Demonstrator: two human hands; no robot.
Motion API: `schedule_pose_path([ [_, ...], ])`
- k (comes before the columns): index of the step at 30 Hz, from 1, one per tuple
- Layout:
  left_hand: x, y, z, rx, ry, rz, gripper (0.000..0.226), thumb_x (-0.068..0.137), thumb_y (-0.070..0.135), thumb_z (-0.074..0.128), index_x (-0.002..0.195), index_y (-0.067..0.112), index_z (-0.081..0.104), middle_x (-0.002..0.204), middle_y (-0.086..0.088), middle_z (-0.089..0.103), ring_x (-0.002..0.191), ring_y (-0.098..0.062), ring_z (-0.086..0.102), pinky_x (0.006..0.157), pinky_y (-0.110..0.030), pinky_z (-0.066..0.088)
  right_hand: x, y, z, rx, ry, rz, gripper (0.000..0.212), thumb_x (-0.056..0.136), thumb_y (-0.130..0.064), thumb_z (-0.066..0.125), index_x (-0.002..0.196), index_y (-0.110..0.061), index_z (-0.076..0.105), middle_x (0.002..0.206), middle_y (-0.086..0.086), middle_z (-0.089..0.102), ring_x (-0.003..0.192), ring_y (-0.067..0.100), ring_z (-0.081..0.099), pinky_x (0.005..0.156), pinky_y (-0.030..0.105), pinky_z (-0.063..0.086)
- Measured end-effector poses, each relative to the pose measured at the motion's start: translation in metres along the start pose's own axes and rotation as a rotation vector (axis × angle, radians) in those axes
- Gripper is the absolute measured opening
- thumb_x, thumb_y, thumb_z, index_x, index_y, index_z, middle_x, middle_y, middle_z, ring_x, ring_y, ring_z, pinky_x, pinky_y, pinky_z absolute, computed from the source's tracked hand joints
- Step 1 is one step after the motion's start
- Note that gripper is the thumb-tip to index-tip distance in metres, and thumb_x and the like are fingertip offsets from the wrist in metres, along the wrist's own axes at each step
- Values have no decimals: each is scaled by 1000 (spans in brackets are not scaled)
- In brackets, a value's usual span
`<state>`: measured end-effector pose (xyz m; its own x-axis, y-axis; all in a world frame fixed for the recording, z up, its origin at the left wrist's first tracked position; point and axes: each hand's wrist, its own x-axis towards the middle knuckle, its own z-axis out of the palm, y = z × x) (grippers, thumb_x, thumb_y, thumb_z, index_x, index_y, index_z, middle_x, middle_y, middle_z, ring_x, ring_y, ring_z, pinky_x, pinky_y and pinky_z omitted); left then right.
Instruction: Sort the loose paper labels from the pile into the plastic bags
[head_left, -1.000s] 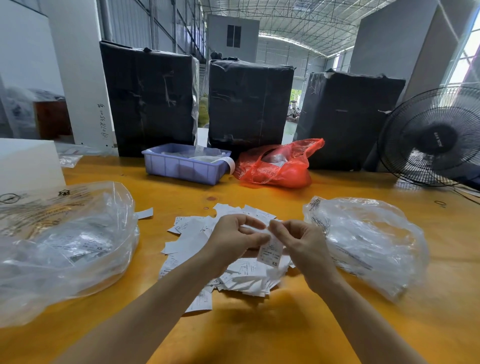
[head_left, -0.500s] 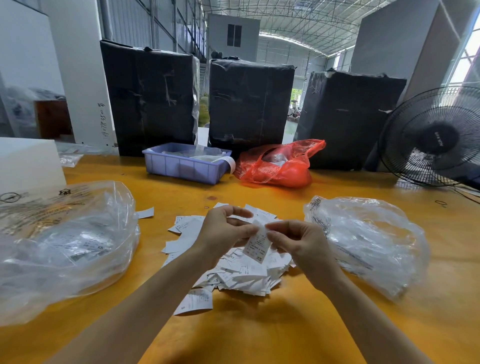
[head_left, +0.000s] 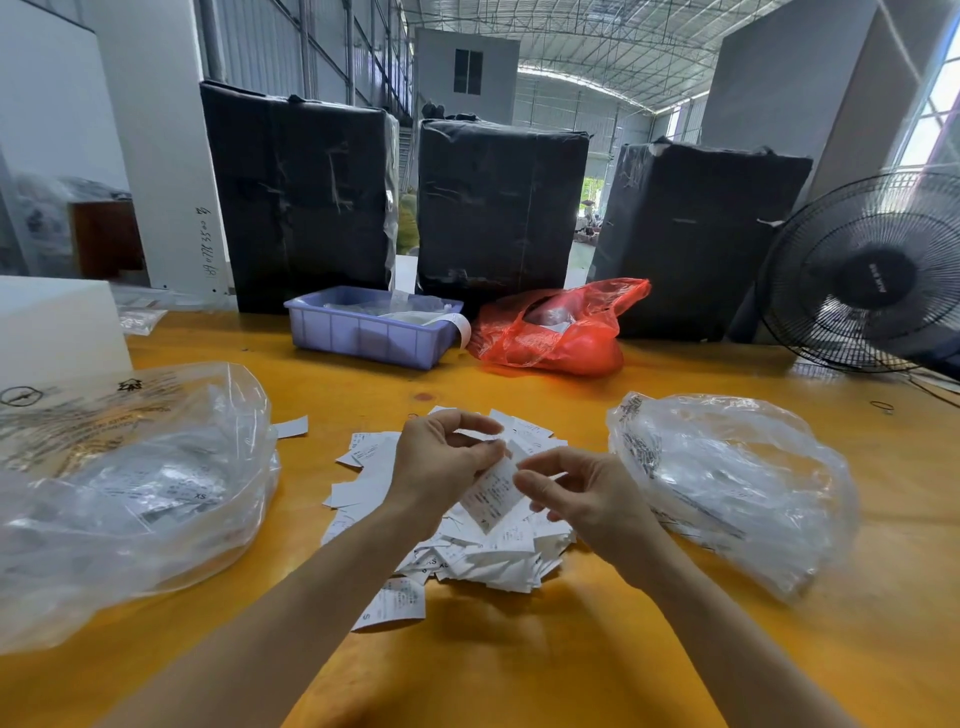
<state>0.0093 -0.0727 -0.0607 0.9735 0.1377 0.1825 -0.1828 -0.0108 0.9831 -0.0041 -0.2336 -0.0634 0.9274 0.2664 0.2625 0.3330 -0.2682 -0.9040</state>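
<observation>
**One label held above the pile**

The left hand pinches a paper label by its upper edge, holding it tilted above the pile of labels on the yellow worktop. The right hand touches the label's right edge with curled fingertips. A clear plastic bag lies left of the pile, another bag to its right.

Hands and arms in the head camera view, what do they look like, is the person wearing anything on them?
Both forearms are bare up to the frame edge: no sleeves show. The left hand and right hand wear no gloves, and no rings, watch or bracelet can be seen. The fingernails look short and unpainted.
</observation>
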Motion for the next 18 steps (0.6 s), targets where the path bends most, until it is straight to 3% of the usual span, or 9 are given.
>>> schedule_pose_path([
  [3,0,-1,2,-33,11,13,15,78,0,73,80,13,66,77,-14,73,70,-23,69,66,-37,56,1,2,0,102,-13,53,34,67,-29,73,94,-10,68,79,6,72,66,13,65,59,21,51],
  [7,2,1,2,-100,-22,-43,17,79,7,74,91,9,63,80,-15,72,66,-19,71,52,-24,53,3,3,0,304,48,130,35,64,-12,75,96,-4,64,72,5,71,63,14,66,58,20,51],
  [11,4,7,-5,22,-206,-248,41,68,31,78,97,3,65,79,-12,73,63,-18,71,51,-21,51,3,4,-1,351,102,152,24,71,-5,73,93,-4,64,70,8,70,60,14,66,54,19,50],
  [14,4,6,-9,99,-289,-325,20,71,13,79,85,1,69,66,-8,72,56,-15,69,48,-20,51,4,6,0,299,133,139,12,81,-4,68,93,-4,64,68,10,70,59,16,66,54,20,51],
  [18,8,10,-17,29,-212,-334,17,73,5,77,85,-3,68,63,-9,70,52,-15,66,46,-22,51,5,8,-3,237,198,91,8,88,-3,62,95,-5,63,72,9,72,58,18,66,52,21,50],
])
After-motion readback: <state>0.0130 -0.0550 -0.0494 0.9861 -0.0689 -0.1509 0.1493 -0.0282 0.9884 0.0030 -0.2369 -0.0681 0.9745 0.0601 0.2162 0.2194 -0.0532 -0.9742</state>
